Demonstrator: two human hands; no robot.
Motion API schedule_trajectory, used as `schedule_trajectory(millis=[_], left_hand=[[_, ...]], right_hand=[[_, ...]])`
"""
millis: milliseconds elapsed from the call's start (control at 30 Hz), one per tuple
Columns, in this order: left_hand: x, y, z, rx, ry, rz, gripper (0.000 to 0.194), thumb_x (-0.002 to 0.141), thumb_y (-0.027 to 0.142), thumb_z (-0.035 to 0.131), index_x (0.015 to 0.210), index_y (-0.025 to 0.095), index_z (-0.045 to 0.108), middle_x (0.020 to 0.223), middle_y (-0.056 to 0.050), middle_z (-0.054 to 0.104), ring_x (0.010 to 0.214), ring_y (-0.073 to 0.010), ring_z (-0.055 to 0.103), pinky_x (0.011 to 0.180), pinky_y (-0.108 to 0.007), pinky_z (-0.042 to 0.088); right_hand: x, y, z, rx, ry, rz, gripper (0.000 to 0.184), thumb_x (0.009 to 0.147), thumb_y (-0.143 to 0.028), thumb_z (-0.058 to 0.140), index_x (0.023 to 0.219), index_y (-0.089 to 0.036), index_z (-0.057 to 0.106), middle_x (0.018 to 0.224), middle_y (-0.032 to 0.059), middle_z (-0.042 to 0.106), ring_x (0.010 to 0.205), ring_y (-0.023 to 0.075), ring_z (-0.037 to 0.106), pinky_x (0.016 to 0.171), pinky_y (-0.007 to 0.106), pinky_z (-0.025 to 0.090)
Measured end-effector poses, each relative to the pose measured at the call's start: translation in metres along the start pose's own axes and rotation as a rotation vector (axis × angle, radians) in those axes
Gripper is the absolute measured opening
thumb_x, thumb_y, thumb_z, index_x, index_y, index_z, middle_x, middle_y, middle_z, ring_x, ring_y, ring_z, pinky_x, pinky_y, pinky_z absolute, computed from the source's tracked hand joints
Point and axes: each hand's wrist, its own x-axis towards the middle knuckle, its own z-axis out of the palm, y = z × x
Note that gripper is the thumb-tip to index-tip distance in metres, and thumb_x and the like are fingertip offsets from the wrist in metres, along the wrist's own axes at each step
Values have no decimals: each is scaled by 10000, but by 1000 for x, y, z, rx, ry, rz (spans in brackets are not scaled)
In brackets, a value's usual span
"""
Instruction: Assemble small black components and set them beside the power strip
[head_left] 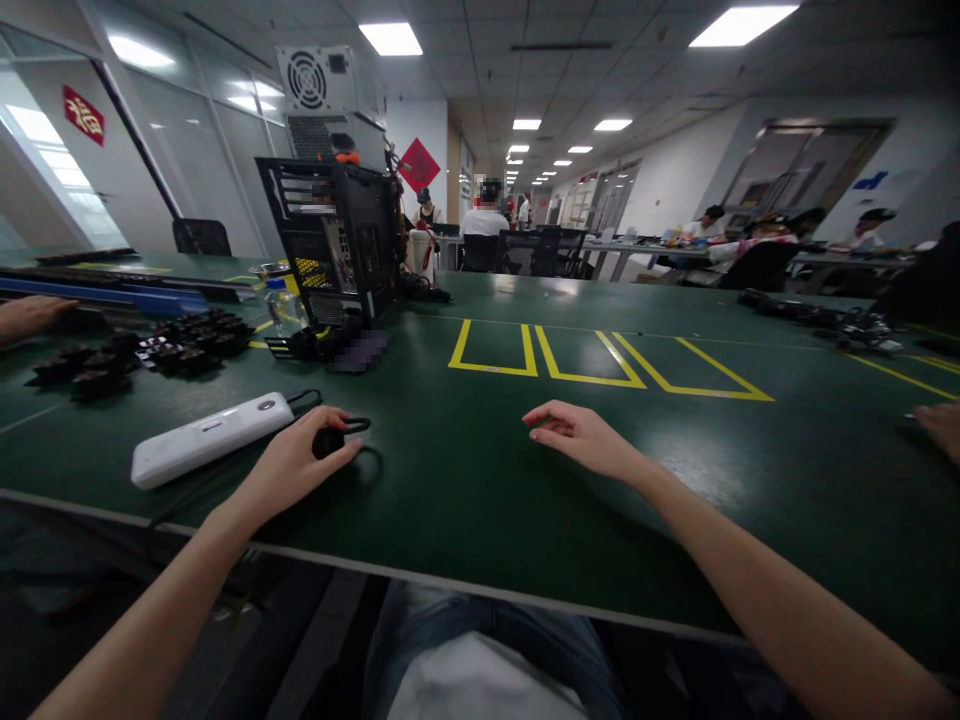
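Note:
My left hand [311, 452] is closed on a small black piece [328, 441] with a loop of black cable sticking out; it looks like a plug, though the fingers cover part of it. Just left of that hand, a white power strip [214, 437] lies at an angle on the green table [442, 480]. Its dark cord runs under my left wrist. My right hand [574, 435] hovers low over the table, fingers loosely curved and thumb apart, with nothing in it.
An open black computer case [337, 240] with metal boxes on top stands at the back left. Several black fan-like parts [195, 340] and a clear bottle [283, 308] are left. Yellow tape outlines [495, 370] mark the table. Other people's hands [30, 318] show at both edges.

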Motion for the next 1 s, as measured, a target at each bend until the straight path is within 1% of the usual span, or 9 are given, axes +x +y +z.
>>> schedule_trajectory(millis=[133, 300, 433, 533, 600, 733, 800, 867, 1000], left_hand=[[-2, -4, 0, 50, 43, -39, 383, 718, 524, 443, 872, 177, 498, 1037, -63, 554, 818, -201, 554, 631, -273, 427], [-6, -12, -2, 73, 90, -43, 358, 746, 508, 411, 875, 187, 502, 1042, -53, 562, 837, -197, 552, 698, -280, 419], [-5, -18, -3, 95, 115, -96, 328, 777, 482, 371, 854, 199, 518, 981, -28, 589, 810, -183, 558, 708, -271, 407], [-3, -21, -2, 106, 162, -143, 304, 780, 464, 368, 804, 204, 524, 912, -9, 607, 781, -173, 559, 668, -252, 403], [-2, -23, 0, 82, 179, -140, 288, 771, 452, 385, 741, 195, 512, 896, -8, 610, 766, -165, 558, 647, -241, 401], [-3, -26, 0, -19, 161, -117, 223, 727, 388, 452, 639, 183, 446, 914, -6, 608, 807, -161, 553, 673, -235, 401], [-3, -26, 0, -46, 145, -126, 158, 707, 334, 467, 656, 185, 452, 896, 4, 609, 814, -161, 552, 702, -240, 398], [-3, -24, -1, -36, 124, -135, 112, 700, 297, 458, 722, 192, 486, 856, 11, 606, 798, -161, 551, 707, -245, 395], [-5, -20, -1, 37, 98, -146, 199, 705, 323, 433, 836, 195, 510, 790, 3, 580, 694, -155, 545, 623, -243, 395]], right_hand=[[1, 1, 2, -67, -15, -7, 282, 750, -364, 495, 972, -199, 546, 965, 35, 567, 826, 141, 556, 746, 316, 467], [1, 3, 4, -174, -25, -39, 252, 760, -369, 481, 934, -208, 566, 933, 25, 572, 813, 143, 549, 735, 314, 460], [1, 3, 5, -207, -22, -57, 246, 767, -363, 471, 934, -211, 570, 926, 25, 575, 805, 146, 547, 725, 313, 455], [1, 2, 6, -232, -17, -74, 235, 773, -352, 466, 930, -212, 571, 914, 23, 576, 800, 144, 546, 720, 310, 453], [1, 1, 7, -251, -18, -85, 232, 774, -353, 466, 926, -212, 572, 910, 24, 576, 798, 144, 546, 719, 309, 452], [1, 0, 8, -271, -26, -92, 232, 774, -352, 467, 924, -211, 573, 909, 25, 576, 801, 146, 544, 715, 308, 449], [1, 0, 8, -274, -26, -90, 231, 775, -349, 466, 926, -211, 573, 913, 26, 575, 803, 146, 543, 716, 310, 448], [1, -1, 8, -276, -25, -89, 231, 776, -350, 463, 927, -213, 574, 915, 26, 575, 804, 147, 543, 718, 312, 448], [0, -2, 8, -276, -27, -86, 231, 776, -352, 463, 926, -218, 577, 914, 28, 575, 805, 151, 543, 722, 318, 450]])
